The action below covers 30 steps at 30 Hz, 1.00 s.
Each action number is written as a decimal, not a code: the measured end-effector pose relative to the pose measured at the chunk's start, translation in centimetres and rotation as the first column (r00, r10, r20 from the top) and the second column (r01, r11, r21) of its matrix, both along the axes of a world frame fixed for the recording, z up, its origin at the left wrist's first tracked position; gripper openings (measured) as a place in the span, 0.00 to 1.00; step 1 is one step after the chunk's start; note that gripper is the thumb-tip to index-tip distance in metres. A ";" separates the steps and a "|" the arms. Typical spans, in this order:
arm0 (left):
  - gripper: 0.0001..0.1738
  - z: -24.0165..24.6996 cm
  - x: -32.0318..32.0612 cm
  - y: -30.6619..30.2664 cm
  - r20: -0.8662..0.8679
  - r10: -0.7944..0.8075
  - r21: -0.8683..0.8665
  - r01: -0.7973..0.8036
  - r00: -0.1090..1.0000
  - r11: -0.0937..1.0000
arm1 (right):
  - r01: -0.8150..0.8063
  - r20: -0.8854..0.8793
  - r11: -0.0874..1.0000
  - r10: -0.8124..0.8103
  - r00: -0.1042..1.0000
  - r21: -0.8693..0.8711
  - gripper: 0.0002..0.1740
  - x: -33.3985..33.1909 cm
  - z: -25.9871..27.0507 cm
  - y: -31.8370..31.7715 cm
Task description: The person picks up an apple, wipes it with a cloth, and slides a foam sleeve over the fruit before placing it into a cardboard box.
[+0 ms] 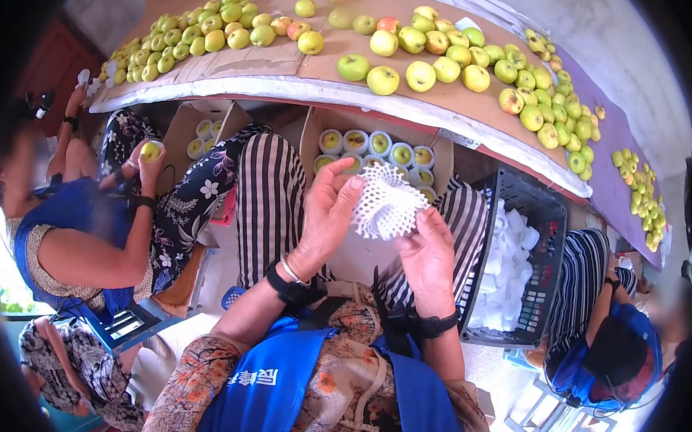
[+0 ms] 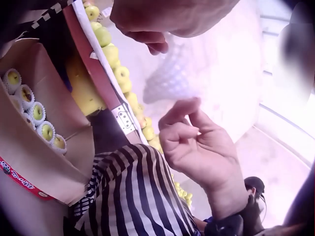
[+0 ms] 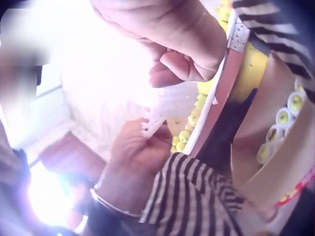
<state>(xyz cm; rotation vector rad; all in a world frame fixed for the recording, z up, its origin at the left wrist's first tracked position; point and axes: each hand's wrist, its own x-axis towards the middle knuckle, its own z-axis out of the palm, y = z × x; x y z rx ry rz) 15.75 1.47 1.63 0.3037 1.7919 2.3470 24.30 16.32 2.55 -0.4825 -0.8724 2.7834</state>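
Observation:
A white foam fruit net (image 1: 389,201) is held up between both hands in front of the lap, its mesh flared wide at the top. My left hand (image 1: 332,213) pinches its left edge, thumb against the mesh. At the lower right edge, my right hand (image 1: 427,251) pinches the net between thumb and fingers. In the left wrist view the net (image 2: 170,81) looks washed out by glare. No apple shows inside it. Beyond the hands stands a cardboard box (image 1: 310,141) of apples in foam nets (image 1: 379,143).
A black crate (image 1: 510,334) of white foam nets (image 1: 504,275) stands at the right. Many loose green apples (image 1: 421,76) lie on a cardboard-covered table (image 1: 257,63) ahead. People sit on both sides; the person at the left (image 1: 95,240) holds an apple (image 1: 151,151) near another box (image 1: 177,138).

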 end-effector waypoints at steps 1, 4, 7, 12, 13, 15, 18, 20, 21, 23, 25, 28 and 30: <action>0.26 1.5 0.5 0.0 0.042 -0.018 0.004 0.018 0.999 1.000 | 0.019 -0.006 0.999 -0.018 1.000 0.031 0.06 0.1 -0.3 0.2; 0.36 1.6 1.1 -0.4 0.030 -0.104 -0.202 0.108 0.994 0.973 | 0.071 -0.010 0.992 -0.070 0.997 0.106 0.06 0.1 -1.2 0.6; 0.28 1.1 2.3 -0.3 -0.125 -0.182 -0.505 0.095 0.975 0.858 | 0.099 0.016 0.988 -0.101 0.995 0.119 0.06 0.1 -1.4 0.6; 0.11 -0.5 1.1 0.0 0.051 -0.144 0.018 0.143 0.988 0.990 | -0.022 0.023 0.994 0.024 0.999 -0.107 0.06 0.2 -2.2 1.6; 0.10 -0.6 0.4 -0.6 0.121 -0.168 0.071 0.160 0.978 0.985 | -0.010 0.043 0.993 0.015 0.999 -0.122 0.06 0.2 -2.4 1.8; 0.08 -1.0 -0.3 -1.1 0.202 -0.208 0.131 0.184 0.957 0.974 | 0.013 0.085 0.988 0.000 0.996 -0.152 0.06 -0.2 -2.8 2.0; 0.10 -0.9 -0.1 -0.7 0.269 -0.206 0.192 0.157 0.941 0.969 | 0.058 0.125 0.998 -0.055 0.991 -0.020 0.13 -0.4 -3.2 1.6; 0.10 -0.2 -0.1 -0.7 0.226 -0.131 0.067 0.119 0.965 0.991 | -0.004 0.055 0.999 0.001 0.999 0.048 0.22 -0.1 -2.2 1.6; 0.11 0.1 -0.2 -0.6 0.200 -0.096 0.004 0.097 0.975 0.995 | -0.033 0.020 0.996 0.031 0.999 0.084 0.27 -0.1 -1.8 1.5; 0.12 -0.2 -0.2 0.2 0.153 -0.051 0.060 0.043 0.987 0.997 | -0.060 0.000 0.820 0.072 0.997 0.569 0.34 -0.3 -1.7 0.5; 0.13 -0.1 -0.3 0.5 0.125 -0.028 0.059 0.021 0.992 0.998 | -0.078 0.029 0.691 0.082 0.996 0.719 0.38 -0.2 -1.7 0.2; 0.14 0.5 -1.2 -0.4 0.152 -0.023 -0.017 0.026 0.988 1.000 | -0.123 0.120 0.810 0.066 0.991 0.573 0.40 -0.3 -1.7 0.1; 0.14 0.5 -2.2 -1.7 0.233 -0.023 -0.051 0.036 0.972 0.998 | -0.067 0.140 0.881 0.001 0.990 0.469 0.35 0.0 -1.7 1.1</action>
